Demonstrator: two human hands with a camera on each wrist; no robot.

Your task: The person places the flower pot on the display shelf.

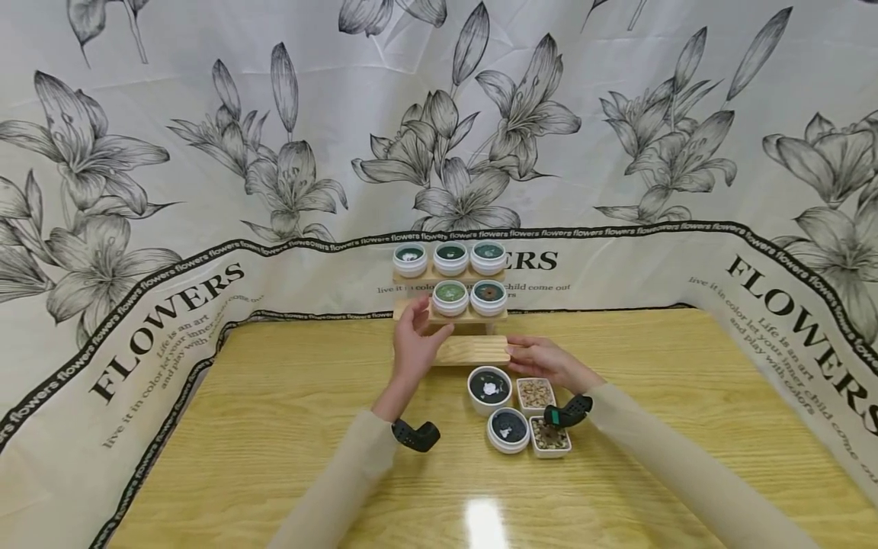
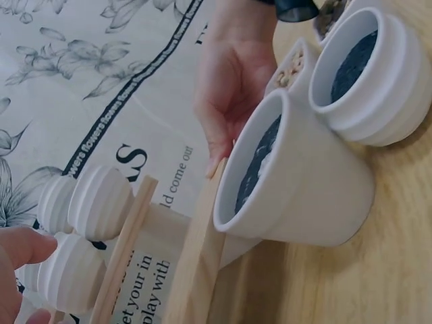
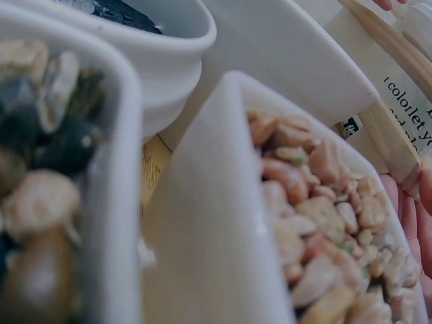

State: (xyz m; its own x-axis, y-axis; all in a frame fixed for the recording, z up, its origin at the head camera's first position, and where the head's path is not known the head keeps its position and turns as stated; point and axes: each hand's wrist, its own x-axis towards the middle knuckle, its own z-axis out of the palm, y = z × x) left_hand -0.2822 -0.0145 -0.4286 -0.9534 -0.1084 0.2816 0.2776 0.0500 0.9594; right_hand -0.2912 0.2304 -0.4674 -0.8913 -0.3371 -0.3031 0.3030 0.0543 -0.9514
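A stepped wooden stand [image 1: 473,349] bears small white pots with dark and green tops. My right hand [image 1: 545,361] pinches the right end of its lowest board, thumb on one side and fingers below, as the left wrist view also shows. Around the left part of the middle step is my left hand [image 1: 417,345], thumb and forefinger spread apart. It is nearest to a white pot with a light-green top [image 1: 450,296]; in the left wrist view its fingertips come close to the white pots [image 2: 71,270]. Nothing shows in its grasp.
In front of the stand are a larger white pot [image 1: 490,389], a lower round pot [image 1: 508,429], a square dish of pale pebbles [image 1: 536,394] and a square dish of darker pebbles [image 1: 551,438], partly under my right wrist. Behind hangs a flower-printed cloth [image 1: 309,282].
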